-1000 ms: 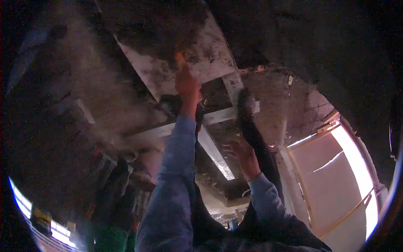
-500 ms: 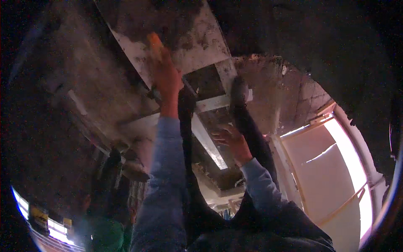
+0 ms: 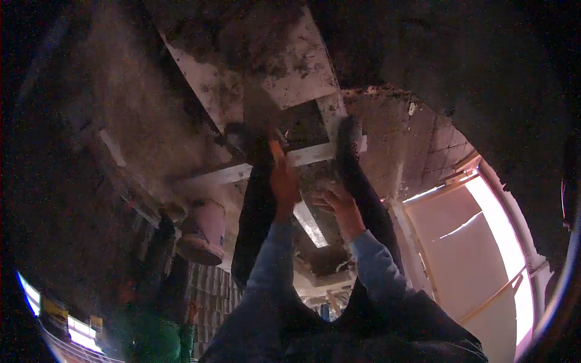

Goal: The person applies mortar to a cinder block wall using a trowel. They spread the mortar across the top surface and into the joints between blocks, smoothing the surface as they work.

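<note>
Between the person's two dark-clad legs (image 3: 249,227), a blurred hand tool (image 3: 276,149) with an orange-toned handle points away from the body, its far end too smeared to make out. The left hand (image 3: 284,186) is closed around it, just this side of the pale slat (image 3: 311,154) that runs crosswise near the feet. Close beside it, the right hand (image 3: 340,210) is loose, fingers spread, with nothing in its grasp that I can see; it hovers near the right leg. Below the hands a second pale strip (image 3: 310,225) runs lengthwise toward the body. Each dark shoe (image 3: 348,142) stands near the crosswise slat, and beyond lies a broad pale board (image 3: 296,85), blotched with dark muck. Off to the left of the left leg I see a pinkish bucket (image 3: 209,224), and nearer the body a ribbed grey stack (image 3: 209,287). Away to the right a large pale panel (image 3: 466,242) is edged by a glaring strip of daylight. Small bright windows (image 3: 85,333) show at the far lower left.
</note>
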Demonstrator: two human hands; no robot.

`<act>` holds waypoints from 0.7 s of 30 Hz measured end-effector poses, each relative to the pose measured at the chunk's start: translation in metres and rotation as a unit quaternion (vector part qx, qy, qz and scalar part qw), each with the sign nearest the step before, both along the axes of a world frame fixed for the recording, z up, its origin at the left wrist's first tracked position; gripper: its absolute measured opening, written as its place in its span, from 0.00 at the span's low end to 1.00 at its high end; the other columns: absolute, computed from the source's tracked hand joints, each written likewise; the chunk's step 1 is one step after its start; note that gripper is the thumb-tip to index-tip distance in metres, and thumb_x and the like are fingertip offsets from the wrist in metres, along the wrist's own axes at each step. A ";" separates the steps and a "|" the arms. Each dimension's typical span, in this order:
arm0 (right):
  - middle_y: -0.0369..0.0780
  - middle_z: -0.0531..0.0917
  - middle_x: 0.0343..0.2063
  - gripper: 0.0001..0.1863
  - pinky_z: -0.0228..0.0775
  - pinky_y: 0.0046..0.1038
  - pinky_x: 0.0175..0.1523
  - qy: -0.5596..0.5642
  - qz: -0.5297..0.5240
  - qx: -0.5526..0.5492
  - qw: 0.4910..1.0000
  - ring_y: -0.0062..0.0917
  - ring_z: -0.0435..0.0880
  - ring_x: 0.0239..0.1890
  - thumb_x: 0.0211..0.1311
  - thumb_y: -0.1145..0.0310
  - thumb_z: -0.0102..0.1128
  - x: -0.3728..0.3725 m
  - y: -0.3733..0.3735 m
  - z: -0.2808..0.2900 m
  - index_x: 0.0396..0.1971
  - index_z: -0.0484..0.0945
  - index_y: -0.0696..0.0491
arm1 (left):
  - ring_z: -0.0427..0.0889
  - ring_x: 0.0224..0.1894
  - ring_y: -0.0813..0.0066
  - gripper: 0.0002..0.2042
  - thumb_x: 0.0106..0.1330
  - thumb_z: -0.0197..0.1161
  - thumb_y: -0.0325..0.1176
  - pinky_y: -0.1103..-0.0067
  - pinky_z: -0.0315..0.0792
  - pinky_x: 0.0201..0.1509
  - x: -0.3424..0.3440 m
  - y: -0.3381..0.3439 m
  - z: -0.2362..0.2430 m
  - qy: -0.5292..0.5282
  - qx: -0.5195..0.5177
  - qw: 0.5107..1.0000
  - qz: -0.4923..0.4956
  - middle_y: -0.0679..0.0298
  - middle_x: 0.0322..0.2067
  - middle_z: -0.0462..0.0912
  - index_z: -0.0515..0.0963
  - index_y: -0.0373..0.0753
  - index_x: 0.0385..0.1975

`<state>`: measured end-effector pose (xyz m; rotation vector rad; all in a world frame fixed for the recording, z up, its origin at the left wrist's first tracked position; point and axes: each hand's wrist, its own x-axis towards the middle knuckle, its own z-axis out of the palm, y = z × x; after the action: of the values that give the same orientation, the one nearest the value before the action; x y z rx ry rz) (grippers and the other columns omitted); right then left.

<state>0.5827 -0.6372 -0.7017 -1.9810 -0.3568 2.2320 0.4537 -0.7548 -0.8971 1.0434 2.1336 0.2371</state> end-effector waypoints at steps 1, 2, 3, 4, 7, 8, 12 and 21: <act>0.42 0.84 0.45 0.17 0.75 0.29 0.48 0.000 -0.014 -0.010 1.000 0.27 0.85 0.45 0.68 0.61 0.57 -0.001 0.003 -0.001 0.51 0.76 0.54 | 0.78 0.24 0.55 0.21 0.73 0.52 0.40 0.59 0.70 0.30 0.003 -0.005 -0.002 -0.061 -0.052 0.995 0.060 0.50 0.31 0.80 0.67 0.42 0.63; 0.42 0.84 0.46 0.17 0.75 0.29 0.48 0.010 -0.023 -0.026 0.999 0.27 0.85 0.45 0.68 0.62 0.57 -0.005 0.007 0.001 0.52 0.75 0.55 | 0.77 0.23 0.57 0.21 0.73 0.52 0.42 0.60 0.70 0.28 -0.006 0.003 -0.015 -0.050 -0.066 0.992 0.093 0.52 0.28 0.79 0.68 0.42 0.62; 0.43 0.84 0.46 0.17 0.75 0.29 0.48 0.017 -0.032 -0.043 0.998 0.27 0.85 0.45 0.68 0.63 0.56 -0.008 0.009 0.003 0.52 0.75 0.56 | 0.76 0.22 0.58 0.22 0.73 0.53 0.44 0.62 0.69 0.27 -0.015 0.016 -0.033 -0.042 -0.075 0.988 0.125 0.53 0.25 0.78 0.70 0.41 0.62; 0.43 0.84 0.46 0.17 0.74 0.30 0.49 0.032 -0.009 -0.043 0.999 0.28 0.85 0.45 0.68 0.63 0.56 -0.014 0.015 0.008 0.52 0.75 0.56 | 0.76 0.22 0.60 0.19 0.73 0.53 0.45 0.64 0.69 0.26 -0.053 0.046 -0.058 -0.021 -0.029 0.986 0.162 0.55 0.25 0.78 0.71 0.41 0.57; 0.44 0.85 0.45 0.18 0.74 0.30 0.50 0.035 0.017 -0.004 0.999 0.28 0.85 0.45 0.67 0.65 0.56 -0.019 0.018 0.004 0.53 0.75 0.58 | 0.75 0.21 0.67 0.17 0.73 0.52 0.48 0.69 0.69 0.23 -0.171 0.225 -0.099 -0.173 0.176 0.930 0.271 0.62 0.22 0.75 0.74 0.39 0.43; 0.44 0.85 0.45 0.18 0.74 0.31 0.50 0.037 0.029 0.008 0.999 0.28 0.85 0.45 0.67 0.65 0.57 -0.016 0.015 0.001 0.53 0.75 0.58 | 0.74 0.21 0.69 0.18 0.73 0.52 0.49 0.71 0.69 0.22 -0.188 0.263 -0.101 -0.267 0.206 0.885 0.320 0.64 0.21 0.74 0.75 0.39 0.38; 0.44 0.85 0.45 0.18 0.74 0.31 0.51 0.018 0.002 0.016 1.000 0.29 0.84 0.46 0.67 0.66 0.56 -0.001 0.016 0.006 0.54 0.74 0.57 | 0.79 0.29 0.63 0.16 0.73 0.53 0.46 0.69 0.74 0.30 -0.145 0.269 -0.036 -0.279 0.017 0.887 0.368 0.59 0.26 0.75 0.76 0.37 0.40; 0.42 0.84 0.47 0.20 0.73 0.30 0.51 0.054 0.028 0.036 0.998 0.27 0.83 0.47 0.68 0.66 0.53 0.014 -0.002 0.009 0.58 0.72 0.53 | 0.80 0.40 0.55 0.14 0.65 0.59 0.38 0.64 0.76 0.38 -0.137 0.201 0.082 0.169 0.089 0.979 0.065 0.54 0.33 0.81 0.76 0.39 0.47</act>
<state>0.5964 -0.6390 -0.6923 -1.8276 -0.4772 2.3137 0.3164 -0.5539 -0.8147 1.1090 2.5299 0.3386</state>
